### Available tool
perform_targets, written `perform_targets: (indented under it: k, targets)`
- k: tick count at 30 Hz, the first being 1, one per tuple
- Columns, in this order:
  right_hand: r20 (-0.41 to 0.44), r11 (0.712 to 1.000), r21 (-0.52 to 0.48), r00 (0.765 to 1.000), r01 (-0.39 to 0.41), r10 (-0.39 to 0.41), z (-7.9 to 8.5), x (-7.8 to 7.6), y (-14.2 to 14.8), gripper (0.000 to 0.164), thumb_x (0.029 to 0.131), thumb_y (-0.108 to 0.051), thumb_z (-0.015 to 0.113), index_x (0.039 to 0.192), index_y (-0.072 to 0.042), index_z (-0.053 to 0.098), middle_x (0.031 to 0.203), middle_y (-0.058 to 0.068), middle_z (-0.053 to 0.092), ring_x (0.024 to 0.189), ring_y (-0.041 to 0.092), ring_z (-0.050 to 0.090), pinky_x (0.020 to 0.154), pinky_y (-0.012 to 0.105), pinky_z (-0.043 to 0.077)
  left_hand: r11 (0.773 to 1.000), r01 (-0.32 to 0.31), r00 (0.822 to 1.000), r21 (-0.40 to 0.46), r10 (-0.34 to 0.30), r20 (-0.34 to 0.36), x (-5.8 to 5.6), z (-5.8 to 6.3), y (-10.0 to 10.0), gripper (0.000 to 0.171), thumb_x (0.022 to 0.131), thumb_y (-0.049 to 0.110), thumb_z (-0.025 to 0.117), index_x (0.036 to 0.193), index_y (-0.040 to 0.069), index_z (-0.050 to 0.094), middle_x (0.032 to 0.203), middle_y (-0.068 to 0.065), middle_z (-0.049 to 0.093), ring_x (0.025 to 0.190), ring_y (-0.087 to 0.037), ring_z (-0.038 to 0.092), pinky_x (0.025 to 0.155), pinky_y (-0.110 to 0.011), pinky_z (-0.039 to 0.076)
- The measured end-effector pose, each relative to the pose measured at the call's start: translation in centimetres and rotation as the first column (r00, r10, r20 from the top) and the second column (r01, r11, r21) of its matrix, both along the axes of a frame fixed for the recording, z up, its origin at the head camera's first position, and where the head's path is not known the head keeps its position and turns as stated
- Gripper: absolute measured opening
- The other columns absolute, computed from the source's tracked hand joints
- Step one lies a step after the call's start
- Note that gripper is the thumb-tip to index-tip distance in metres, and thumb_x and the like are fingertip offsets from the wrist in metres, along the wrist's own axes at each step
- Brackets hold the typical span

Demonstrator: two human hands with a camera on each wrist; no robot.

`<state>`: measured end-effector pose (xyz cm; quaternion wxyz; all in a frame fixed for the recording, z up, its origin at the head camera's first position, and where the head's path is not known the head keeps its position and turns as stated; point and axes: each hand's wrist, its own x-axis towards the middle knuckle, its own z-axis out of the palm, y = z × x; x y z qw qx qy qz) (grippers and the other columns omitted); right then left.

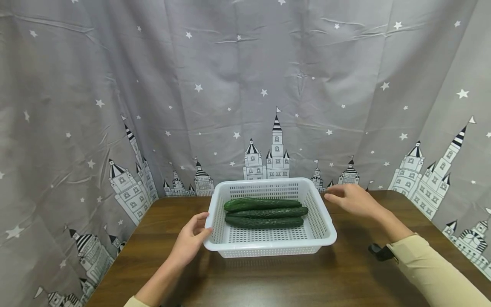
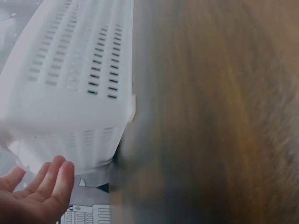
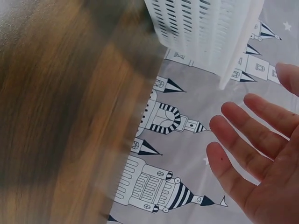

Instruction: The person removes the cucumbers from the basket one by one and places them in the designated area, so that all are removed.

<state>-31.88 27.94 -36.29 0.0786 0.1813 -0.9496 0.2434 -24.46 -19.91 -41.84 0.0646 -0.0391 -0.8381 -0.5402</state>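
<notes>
A white plastic basket (image 1: pixel 268 247) with slotted walls stands on the wooden table and holds three long dark green cucumbers (image 1: pixel 264 222), lying side by side. At the basket's left end is my left hand (image 1: pixel 190 238), thumb and fingers close to the rim; the left wrist view shows its fingers (image 2: pixel 63 186) fairly straight beside the slotted wall. Whether they touch it I cannot tell. Beyond the right end, my right hand (image 1: pixel 354 199) hovers apart from the basket with relaxed, spread fingers (image 3: pixel 240 149) and nothing in its grasp.
The brown wooden table (image 1: pixel 276 283) extends in front of the basket and to both sides. Close behind it hangs a grey curtain (image 1: pixel 215 115) printed with stars and castles. A black strap-like piece (image 1: pixel 380 252) is at the right wrist, by the beige sleeve (image 1: pixel 433 268).
</notes>
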Motion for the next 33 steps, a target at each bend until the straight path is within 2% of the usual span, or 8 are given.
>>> perform_targets:
  k: [6, 13, 21, 25, 29, 33]
  targets:
    - [-0.018, 0.999, -0.046, 0.999, -0.029, 0.028, 0.3, -0.2, -0.1, 0.042, 0.100, -0.039, 0.061, 0.124, -0.006, 0.070, 0.119, 0.013, 0.072, 0.111, 0.035, 0.067, 0.090, 0.054, 0.053, 0.993, 0.020, 1.000, 0.119, -0.019, -0.010, 0.4, -0.5, 0.5, 0.045, 0.097, 0.009, 0.063, 0.141, 0.008, 0.051, 0.128, -0.022, 0.063, 0.110, -0.029, 0.063, 0.082, -0.030, 0.052]
    - [-0.023, 0.999, -0.048, 1.000, -0.015, 0.014, 1.1, -0.6, -0.8, 0.041, 0.100, -0.038, 0.061, 0.126, -0.008, 0.070, 0.119, 0.012, 0.072, 0.104, 0.029, 0.068, 0.086, 0.050, 0.054, 0.972, 0.022, 0.999, 0.233, -0.029, 0.027, 1.0, -1.0, 0.4, 0.042, 0.099, 0.010, 0.061, 0.140, 0.008, 0.051, 0.135, -0.022, 0.057, 0.115, -0.030, 0.060, 0.082, -0.029, 0.052]
    - [0.037, 0.991, -0.130, 0.999, -0.032, 0.037, 2.7, -1.1, -2.3, 0.046, 0.100, -0.043, 0.059, 0.131, -0.010, 0.067, 0.127, 0.013, 0.069, 0.115, 0.032, 0.064, 0.093, 0.054, 0.051, 0.965, 0.043, 0.997, 0.260, -0.060, 0.057, 1.3, -1.0, 0.2, 0.041, 0.099, 0.011, 0.061, 0.139, 0.007, 0.054, 0.136, -0.021, 0.058, 0.118, -0.029, 0.058, 0.085, -0.031, 0.051]
    - [0.076, 0.984, -0.172, 0.996, -0.042, 0.056, 3.4, -1.7, -3.3, 0.050, 0.100, -0.047, 0.058, 0.133, -0.011, 0.065, 0.128, 0.013, 0.068, 0.112, 0.030, 0.066, 0.087, 0.047, 0.054, 0.957, 0.075, 0.993, 0.281, -0.096, 0.062, 1.4, -0.9, -0.1, 0.042, 0.099, 0.014, 0.062, 0.140, 0.007, 0.054, 0.140, -0.020, 0.057, 0.123, -0.030, 0.056, 0.088, -0.031, 0.052]
    - [0.138, 0.964, -0.255, 0.984, -0.071, 0.109, 4.0, -2.3, -4.4, 0.049, 0.101, -0.044, 0.057, 0.136, -0.010, 0.062, 0.127, 0.017, 0.068, 0.107, 0.032, 0.067, 0.082, 0.040, 0.057, 0.956, 0.082, 0.992, 0.283, -0.106, 0.069, 1.5, -1.1, -0.2, 0.043, 0.099, 0.016, 0.063, 0.140, 0.008, 0.054, 0.142, -0.019, 0.056, 0.125, -0.030, 0.055, 0.087, -0.032, 0.053]
    - [0.169, 0.936, -0.339, 0.972, -0.096, 0.161, 4.2, -2.8, -5.7, 0.046, 0.103, -0.038, 0.056, 0.138, -0.008, 0.060, 0.127, 0.019, 0.067, 0.107, 0.033, 0.066, 0.084, 0.041, 0.057, 0.958, 0.066, 0.993, 0.280, -0.090, 0.073, 1.8, -1.5, -0.1, 0.043, 0.099, 0.017, 0.064, 0.140, 0.010, 0.055, 0.143, -0.019, 0.055, 0.122, -0.028, 0.057, 0.084, -0.034, 0.054]
